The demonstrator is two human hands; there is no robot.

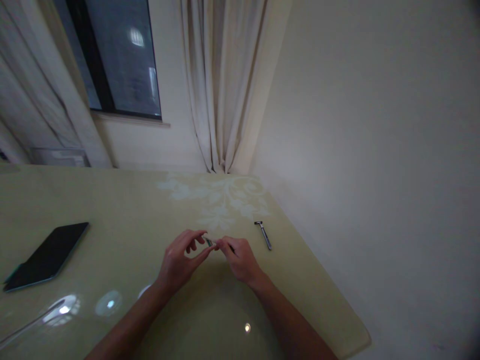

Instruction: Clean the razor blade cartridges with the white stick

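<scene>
Over the table, my left hand (178, 260) pinches a small, thin piece (209, 242) with green, white and dark parts between its thumb and fingertips. My right hand (240, 260) meets it there, thumb and fingers closed at the piece's right end. A bit of something dark shows under the right fingers, too covered to name. To the right of my right hand lies a razor (264, 235) with a dark, silver-edged handle, its head pointing away from me; neither hand touches it.
The glossy pale-green table (123, 210) ends along a slanting right edge beside the wall. A black flat tablet-like slab (48, 257) lies at the left. Below it, a thin pale cable or rod (30, 326) crosses the lower left corner. Curtains (221, 90) hang behind.
</scene>
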